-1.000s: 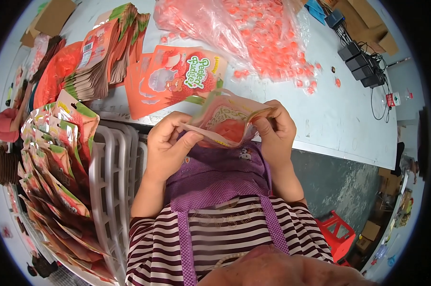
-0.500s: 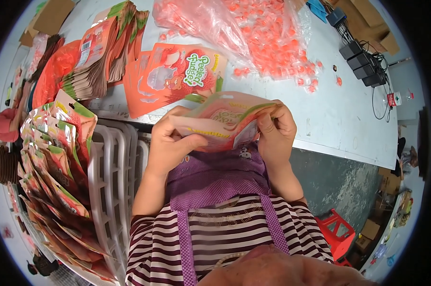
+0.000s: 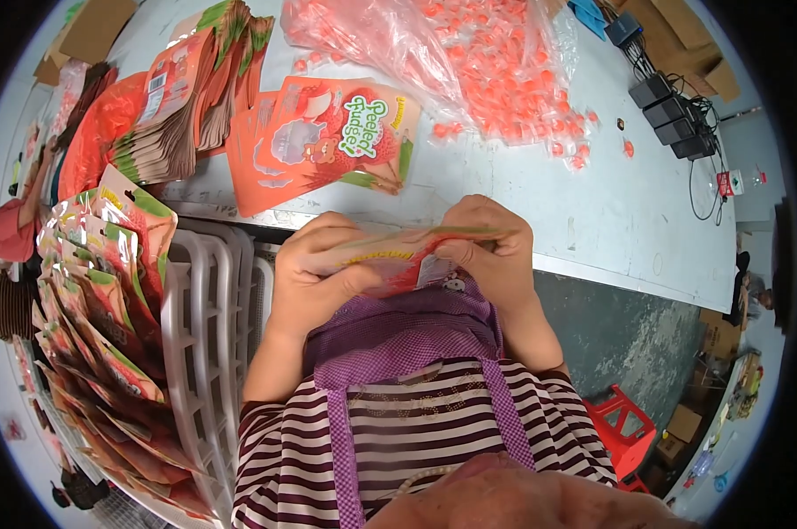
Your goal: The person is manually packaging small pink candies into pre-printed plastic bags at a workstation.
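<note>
Between both hands I hold a pink and green candy pouch [image 3: 390, 257] close to my purple apron, near the table's front edge. My left hand [image 3: 324, 264] grips its left end, thumb on the near face and fingers behind. At the other end my right hand [image 3: 488, 238] pinches the upper edge between thumb and fingers. The pouch is seen nearly edge-on, so its inside is hidden. Just beyond, a few flat pouches [image 3: 328, 132] lie fanned on the white table. Thick stacks of flat pouches [image 3: 174, 115] stand to their left.
Wrapped red candies [image 3: 513, 79] spill from a clear plastic bag at the far middle. Black adapters with cables [image 3: 672, 115] sit at the far right. On my left, a plastic crate [image 3: 191, 353] holds many filled pouches [image 3: 108, 300]. A red stool [image 3: 623, 432] stands at lower right.
The pouch has tipped from showing its face to nearly edge-on. My right hand has moved slightly left and inward along its top edge.
</note>
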`<state>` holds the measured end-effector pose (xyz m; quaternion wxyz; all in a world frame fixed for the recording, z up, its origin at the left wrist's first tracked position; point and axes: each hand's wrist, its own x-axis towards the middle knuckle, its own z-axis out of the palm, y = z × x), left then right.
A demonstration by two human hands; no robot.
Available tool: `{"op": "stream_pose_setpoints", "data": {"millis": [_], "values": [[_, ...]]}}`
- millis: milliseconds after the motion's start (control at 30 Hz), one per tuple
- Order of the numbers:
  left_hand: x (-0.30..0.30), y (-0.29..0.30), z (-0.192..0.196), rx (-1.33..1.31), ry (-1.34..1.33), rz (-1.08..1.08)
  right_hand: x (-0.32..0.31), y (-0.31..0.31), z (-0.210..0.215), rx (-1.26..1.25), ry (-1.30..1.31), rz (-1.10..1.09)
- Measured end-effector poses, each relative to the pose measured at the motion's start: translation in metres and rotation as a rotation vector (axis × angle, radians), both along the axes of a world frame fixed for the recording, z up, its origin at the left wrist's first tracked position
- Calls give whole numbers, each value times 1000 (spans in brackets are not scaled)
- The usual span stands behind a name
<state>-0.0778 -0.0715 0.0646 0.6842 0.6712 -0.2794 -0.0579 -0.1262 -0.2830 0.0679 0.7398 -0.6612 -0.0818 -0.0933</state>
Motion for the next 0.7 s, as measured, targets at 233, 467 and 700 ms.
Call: {"op": "stream_pose_setpoints", "data": {"millis": [233,467,700], "values": [[-11,-5,11,103,-29,64,-9,8,-6,-141,-75,-42],[-19,10,13,117,-51,101,-9,7,-3,-115,25,92],[-32,32,9,102,-63,122,-15,14,0,-202,-93,115]]}}
